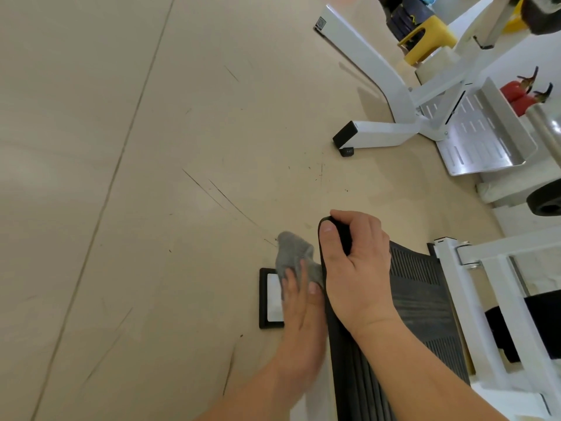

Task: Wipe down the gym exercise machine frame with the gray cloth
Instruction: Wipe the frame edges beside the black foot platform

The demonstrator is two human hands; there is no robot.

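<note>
The gray cloth (293,256) is bunched under my left hand (300,302), whose fingers press it against the white frame foot (273,294) with its black end cap, low beside the black ribbed footplate (425,302). My right hand (355,268) grips the upper left corner of that footplate, thumb over its edge. White frame tubes (485,287) of the machine rise at the right.
Another white exercise machine (376,86) with a perforated metal footplate (479,132) stands at the upper right, by a yellow stool (428,38) and red extinguishers (516,97). A black weight plate (546,199) lies at the right edge. Scuffed beige floor (136,177) spreads left.
</note>
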